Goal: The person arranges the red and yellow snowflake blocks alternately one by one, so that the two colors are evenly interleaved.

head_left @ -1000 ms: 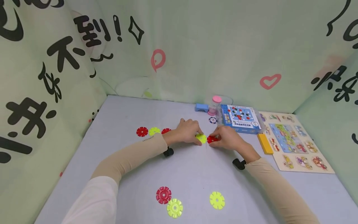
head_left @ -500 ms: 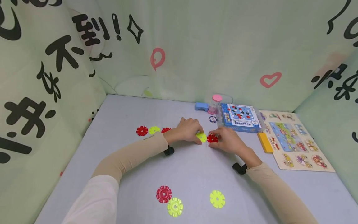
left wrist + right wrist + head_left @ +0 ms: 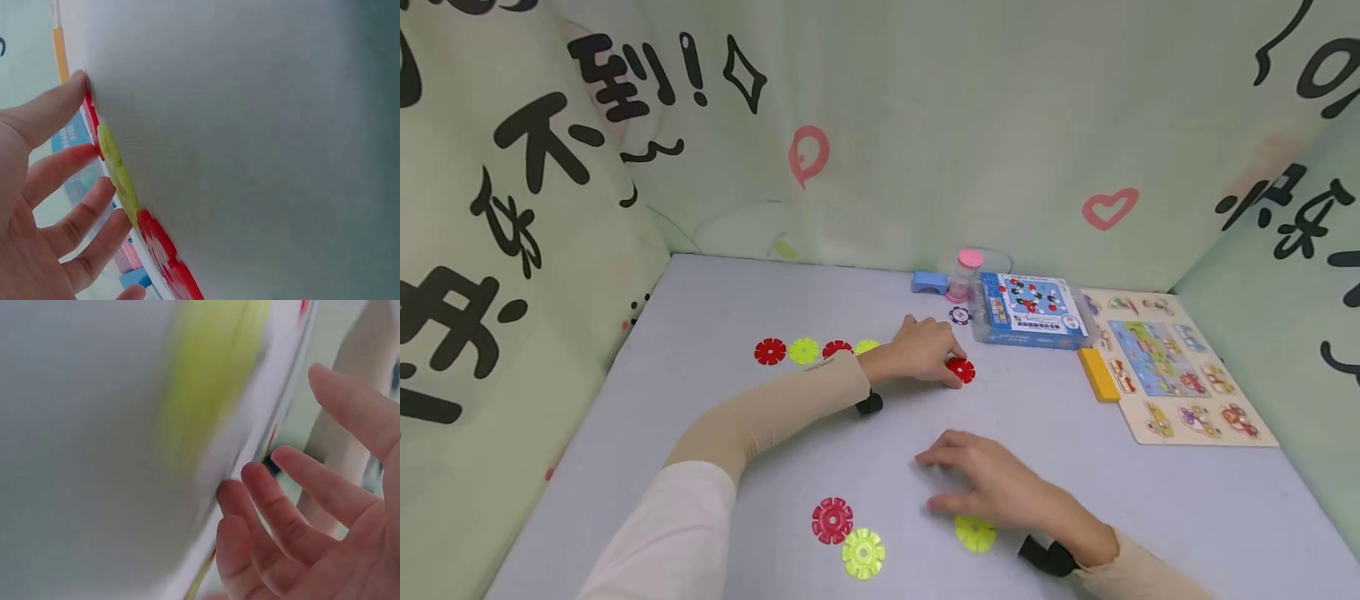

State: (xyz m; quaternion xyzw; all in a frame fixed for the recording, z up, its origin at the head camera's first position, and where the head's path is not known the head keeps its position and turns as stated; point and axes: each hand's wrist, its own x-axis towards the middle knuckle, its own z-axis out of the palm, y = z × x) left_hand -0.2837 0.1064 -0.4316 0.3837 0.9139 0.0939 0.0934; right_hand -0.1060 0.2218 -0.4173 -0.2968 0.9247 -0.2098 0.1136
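Across the table runs a row of red and yellow notched plastic discs, the snowflake-building kind; a red disc [image 3: 771, 352] and a yellow disc [image 3: 804, 351] lie at its left end. My left hand [image 3: 921, 350] holds the rightmost red disc [image 3: 966, 372] by its edges, between thumb [image 3: 59, 103] and forefinger, and hides part of the row. Nearer me, my right hand [image 3: 1000, 483] hovers with spread fingers and holds nothing. Below it a loose yellow disc [image 3: 975, 536] is partly covered; this disc is blurred in the right wrist view.
Another red disc [image 3: 832, 521] and yellow disc [image 3: 862, 554] lie near the front. Along the back stand a blue block [image 3: 929, 282], a pink-lidded jar [image 3: 964, 275] and a blue box [image 3: 1032, 308]. A yellow block [image 3: 1098, 375] and a wooden puzzle board [image 3: 1183, 425] lie at right.
My right hand has let go of the red disc and come back towards me, over the loose yellow disc. The left hand has shifted right, from the yellow disc to the red one.
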